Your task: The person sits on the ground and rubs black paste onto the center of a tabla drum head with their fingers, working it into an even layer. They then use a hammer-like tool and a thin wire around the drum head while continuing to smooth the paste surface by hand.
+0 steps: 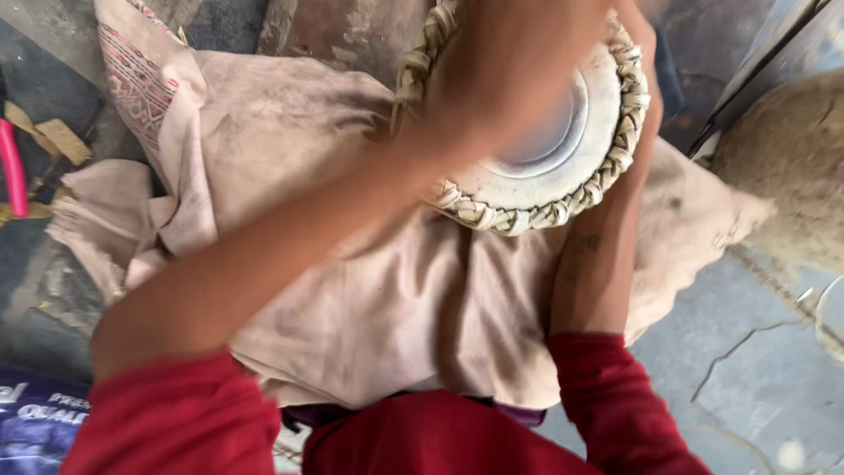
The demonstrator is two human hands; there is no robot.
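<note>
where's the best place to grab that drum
Probably by the braided rim, from the sides: the drum is round with its skin facing up, and the woven edge gives grip. The right hand is already at its far side; the blurred left hand is over the skin.

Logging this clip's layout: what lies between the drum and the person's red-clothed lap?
In the head view, a crumpled beige cloth fills that stretch: the drum, with its braided rim, sits on it, and the cloth drapes down to the red clothing.

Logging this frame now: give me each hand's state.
Left hand: blurred over the drum; grip cannot be told.
Right hand: hidden behind the drum's far side; only the forearm shows.
</note>
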